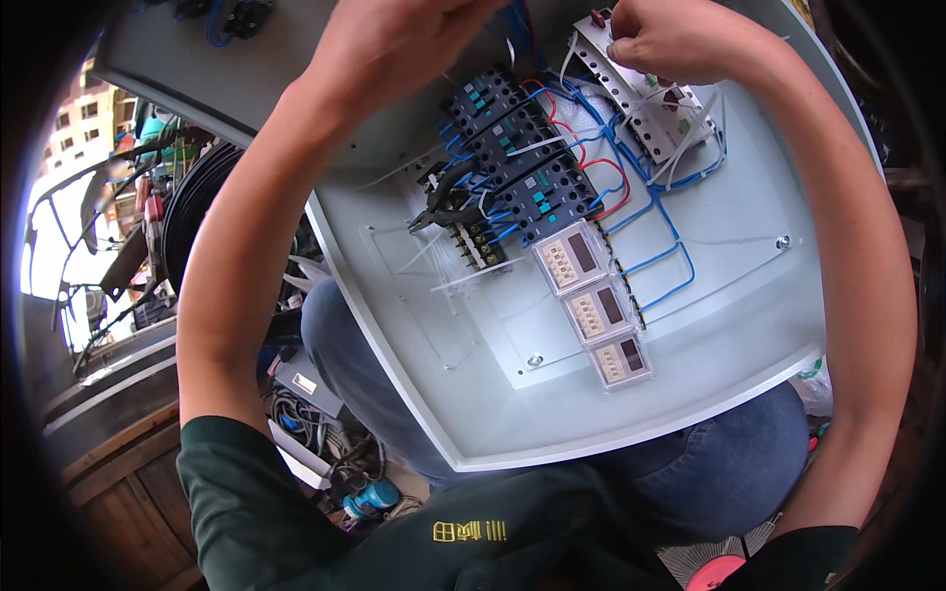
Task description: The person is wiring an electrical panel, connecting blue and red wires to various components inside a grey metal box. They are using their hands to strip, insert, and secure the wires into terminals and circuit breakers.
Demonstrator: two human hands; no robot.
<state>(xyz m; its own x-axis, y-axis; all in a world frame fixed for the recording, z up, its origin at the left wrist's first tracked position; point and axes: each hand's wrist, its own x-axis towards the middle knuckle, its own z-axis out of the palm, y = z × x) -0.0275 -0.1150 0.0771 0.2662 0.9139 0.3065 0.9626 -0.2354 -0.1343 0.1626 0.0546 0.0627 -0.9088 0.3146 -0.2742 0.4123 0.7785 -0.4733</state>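
Observation:
A grey metal electrical enclosure point(463, 414) rests tilted on my lap. My left hand point(409, 39) is over its far side, fingers curled together and cut off by the upper edge; what they hold is hidden. Blue wires point(520, 30) run beside it. My right hand point(665, 39) is closed in a pinch at the far end of a row of white circuit breakers point(641, 98); what it grips cannot be made out. White cable ties point(690, 143) stick out around the breakers. Black contactors point(517, 153) with blue and red wires sit between the hands and three timer relays point(594, 307).
Black-handled pliers point(443, 202) lie across a terminal strip point(473, 241) inside the enclosure. Its open door point(197, 84) extends far left. Tangled cables point(305, 414) and a blue tool point(372, 499) are on the floor at left. A coil of black cable point(197, 197) stands beyond.

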